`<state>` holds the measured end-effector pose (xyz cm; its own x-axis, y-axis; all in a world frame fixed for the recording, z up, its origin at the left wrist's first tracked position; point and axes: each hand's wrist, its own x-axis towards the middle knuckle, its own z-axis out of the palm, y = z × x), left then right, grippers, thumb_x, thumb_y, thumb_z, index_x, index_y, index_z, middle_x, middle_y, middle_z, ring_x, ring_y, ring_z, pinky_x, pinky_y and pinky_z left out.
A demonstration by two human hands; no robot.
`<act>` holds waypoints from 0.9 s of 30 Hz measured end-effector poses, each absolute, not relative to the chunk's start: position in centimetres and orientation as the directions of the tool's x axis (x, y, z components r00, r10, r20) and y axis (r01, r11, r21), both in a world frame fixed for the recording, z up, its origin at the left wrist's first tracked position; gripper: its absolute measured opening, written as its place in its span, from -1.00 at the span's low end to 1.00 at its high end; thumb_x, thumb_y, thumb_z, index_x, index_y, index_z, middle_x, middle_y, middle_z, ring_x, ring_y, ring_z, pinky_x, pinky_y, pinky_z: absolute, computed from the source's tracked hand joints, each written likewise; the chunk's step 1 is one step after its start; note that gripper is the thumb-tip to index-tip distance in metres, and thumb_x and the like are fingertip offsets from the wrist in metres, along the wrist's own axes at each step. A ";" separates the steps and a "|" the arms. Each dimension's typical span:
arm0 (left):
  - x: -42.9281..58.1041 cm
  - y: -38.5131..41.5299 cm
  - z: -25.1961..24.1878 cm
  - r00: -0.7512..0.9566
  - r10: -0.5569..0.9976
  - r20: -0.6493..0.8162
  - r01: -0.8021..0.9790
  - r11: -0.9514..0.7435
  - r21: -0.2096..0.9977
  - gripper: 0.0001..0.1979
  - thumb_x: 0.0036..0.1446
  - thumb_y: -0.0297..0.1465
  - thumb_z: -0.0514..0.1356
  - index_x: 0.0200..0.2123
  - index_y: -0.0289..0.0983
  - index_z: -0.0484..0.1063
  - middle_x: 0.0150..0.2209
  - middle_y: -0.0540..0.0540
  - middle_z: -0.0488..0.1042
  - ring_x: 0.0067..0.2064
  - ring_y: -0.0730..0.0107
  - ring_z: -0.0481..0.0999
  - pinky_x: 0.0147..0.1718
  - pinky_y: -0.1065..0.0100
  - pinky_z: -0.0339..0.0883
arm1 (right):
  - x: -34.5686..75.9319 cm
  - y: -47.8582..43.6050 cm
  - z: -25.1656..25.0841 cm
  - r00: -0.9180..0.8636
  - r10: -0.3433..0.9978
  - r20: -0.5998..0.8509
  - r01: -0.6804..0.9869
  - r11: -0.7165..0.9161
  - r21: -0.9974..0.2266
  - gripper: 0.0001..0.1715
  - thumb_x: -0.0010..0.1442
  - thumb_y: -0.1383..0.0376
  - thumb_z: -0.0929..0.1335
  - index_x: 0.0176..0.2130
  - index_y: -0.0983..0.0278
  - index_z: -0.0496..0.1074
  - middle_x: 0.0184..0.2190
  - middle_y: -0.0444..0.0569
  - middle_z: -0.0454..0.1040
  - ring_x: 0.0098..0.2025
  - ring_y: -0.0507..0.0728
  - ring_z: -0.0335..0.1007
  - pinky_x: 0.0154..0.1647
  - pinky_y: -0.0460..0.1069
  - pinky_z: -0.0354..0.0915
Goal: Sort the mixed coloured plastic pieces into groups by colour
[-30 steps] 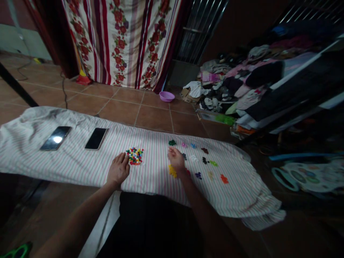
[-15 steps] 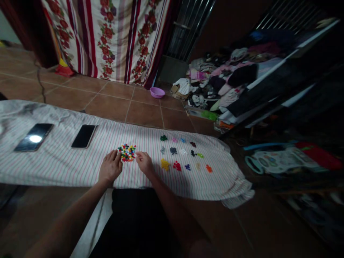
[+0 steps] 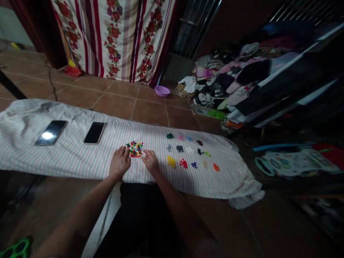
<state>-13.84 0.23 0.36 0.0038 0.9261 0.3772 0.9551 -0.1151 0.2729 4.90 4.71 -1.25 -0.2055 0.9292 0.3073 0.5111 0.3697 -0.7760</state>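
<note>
So the right hand (image 3: 151, 161) was over by the single-colour clusters of tiny plastic pieces (image 3: 171, 162) a second ago, and now it's back at the right edge of the mixed multicolour pile of tiny plastic pieces (image 3: 134, 149). I'd read that as the work being back at the pile, between trips. The left hand (image 3: 119, 162) hasn't really budged: palm down, fingers stretched out, along the pile's left edge.

The pile sits mid-desk (image 3: 72, 157) on the striped cloth, clusters in three rows to its right, two dark-screened smartphones (image 3: 94, 133) to its left.

Hard bits: the right thumb and fingers are bent in close together, but I can't tell if they're gripping a piece. There's a whitish speck (image 3: 143, 154) right by those tips, too small to call. Can't tell if the left fingertips touch the pile either. Glare hides part of the left phone's screen, and both forearms run off the bottom.
</note>
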 end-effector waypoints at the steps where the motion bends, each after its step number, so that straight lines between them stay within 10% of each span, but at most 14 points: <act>1: -13.8 0.2 0.4 0.003 0.926 0.377 0.956 -0.114 0.271 -0.56 0.20 -0.40 -0.02 0.11 -0.32 0.37 0.16 -0.31 0.38 0.23 0.02 0.29 0.16 0.01 0.21 | 4.9 4.8 -1.3 -0.199 0.929 0.311 0.503 0.370 -0.781 -0.65 0.13 0.34 0.36 -0.05 0.19 0.48 -0.21 -0.03 0.40 -0.30 0.06 0.40 -0.19 0.00 0.48; 17: -13.9 0.1 0.2 0.015 0.913 0.407 0.965 -0.120 0.233 -0.58 0.21 -0.39 -0.02 0.09 -0.31 0.38 0.15 -0.30 0.39 0.22 0.05 0.30 0.16 0.06 0.22 | 3.9 5.0 0.0 -0.174 0.906 0.385 0.438 0.421 -0.794 -0.70 0.21 0.40 0.26 -0.13 0.19 0.50 -0.15 0.03 0.44 -0.08 0.13 0.43 -0.01 0.05 0.44; 27: -14.3 0.2 -0.1 0.077 0.878 0.472 0.972 -0.172 0.163 -0.59 0.22 -0.38 -0.05 0.02 -0.38 0.42 0.10 -0.37 0.42 0.18 -0.03 0.35 0.10 0.02 0.28 | 17.1 8.1 3.1 0.313 0.799 0.513 0.602 0.251 -0.758 -0.58 0.23 0.28 0.15 -0.08 0.29 0.47 -0.09 0.13 0.46 -0.01 0.18 0.39 0.08 0.12 0.32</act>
